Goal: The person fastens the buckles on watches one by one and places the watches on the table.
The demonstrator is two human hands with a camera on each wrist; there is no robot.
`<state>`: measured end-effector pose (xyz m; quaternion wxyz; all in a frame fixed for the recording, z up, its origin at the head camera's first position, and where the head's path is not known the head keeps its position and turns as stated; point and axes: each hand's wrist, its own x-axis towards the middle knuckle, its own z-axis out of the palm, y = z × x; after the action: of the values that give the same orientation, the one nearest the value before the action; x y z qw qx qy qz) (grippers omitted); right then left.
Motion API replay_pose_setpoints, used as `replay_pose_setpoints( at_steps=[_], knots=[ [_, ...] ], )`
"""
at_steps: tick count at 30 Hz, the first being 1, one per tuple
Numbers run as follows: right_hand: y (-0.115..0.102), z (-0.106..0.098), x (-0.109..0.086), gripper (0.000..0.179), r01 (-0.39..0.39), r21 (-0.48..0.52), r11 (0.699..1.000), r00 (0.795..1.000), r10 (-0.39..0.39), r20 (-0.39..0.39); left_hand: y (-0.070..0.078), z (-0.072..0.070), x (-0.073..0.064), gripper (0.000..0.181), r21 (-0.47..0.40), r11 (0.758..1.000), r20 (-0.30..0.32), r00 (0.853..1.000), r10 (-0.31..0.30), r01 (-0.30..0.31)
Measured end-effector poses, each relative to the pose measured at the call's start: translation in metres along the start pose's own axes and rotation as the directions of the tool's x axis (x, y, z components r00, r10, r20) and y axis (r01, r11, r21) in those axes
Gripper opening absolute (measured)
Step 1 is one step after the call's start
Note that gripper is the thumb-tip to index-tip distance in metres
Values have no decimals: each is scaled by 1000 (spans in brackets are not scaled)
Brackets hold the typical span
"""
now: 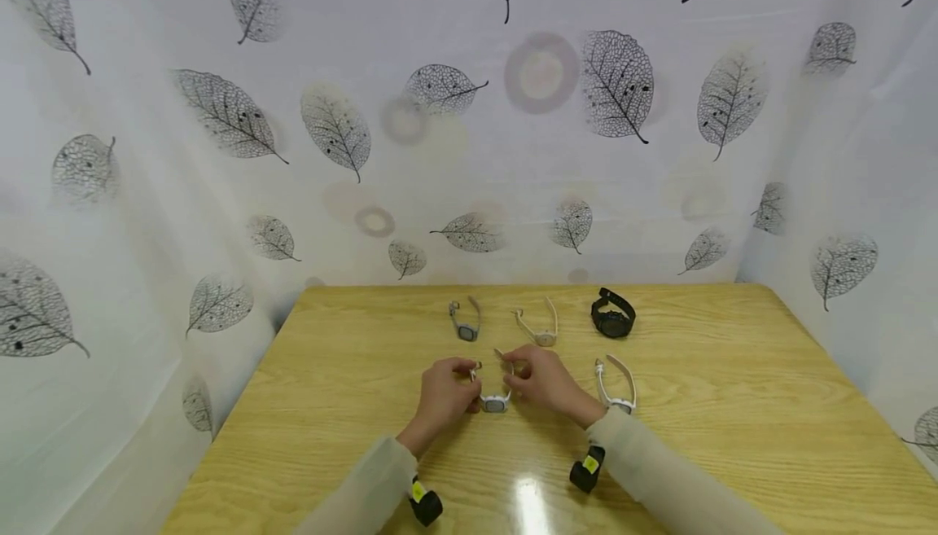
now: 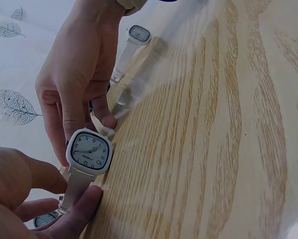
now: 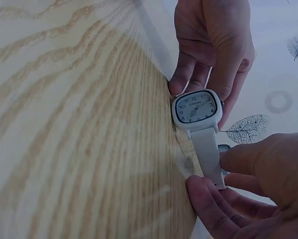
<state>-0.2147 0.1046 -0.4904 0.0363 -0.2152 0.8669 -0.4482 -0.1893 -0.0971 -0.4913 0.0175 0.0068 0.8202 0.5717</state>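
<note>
A white wristwatch [image 1: 495,405] with a squarish face stands on the table between both hands, its strap ends rising toward the back. With thumb and fingers, my left hand [image 1: 445,387] pinches the strap on the left side. The other strap half is held by my right hand [image 1: 544,377]. Up close in the left wrist view, the watch face [image 2: 90,152] has a dark inner rim and numerals. Fingers of the right hand [image 3: 258,184] lie on both sides of the white strap [image 3: 207,152] in the right wrist view.
Behind the hands stand a grey watch [image 1: 466,331], a pale beige watch [image 1: 545,339] and a black watch [image 1: 613,323]. Another white watch [image 1: 622,405] is right of the right hand, near its wrist. A leaf-patterned curtain [image 1: 469,160] surrounds the wooden table [image 1: 352,388].
</note>
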Motion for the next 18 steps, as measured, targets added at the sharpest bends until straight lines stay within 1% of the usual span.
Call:
replay_pose_setpoints(
  at_steps=[3,7,12,17,18],
  knots=[
    [-2,2,-1,35,-17,22,1000,999,18,-37,1,0,-1,35,15,1000,-16,1000,13,-13],
    [-3,2,-3,34,-24,32,999,996,27,-81,1,1,-1,39,63,997,-44,998,45,-42],
    [-4,2,-3,37,-26,52,998,994,32,-103,1,2,-1,38,121,990,-77,993,85,-75],
    [-7,0,-1,38,-13,51,999,987,21,-158,1,4,2,37,146,984,-112,986,120,-103],
    [-8,-1,0,38,-5,50,999,985,13,-172,1,4,3,36,134,985,-117,985,125,-109]
  ],
)
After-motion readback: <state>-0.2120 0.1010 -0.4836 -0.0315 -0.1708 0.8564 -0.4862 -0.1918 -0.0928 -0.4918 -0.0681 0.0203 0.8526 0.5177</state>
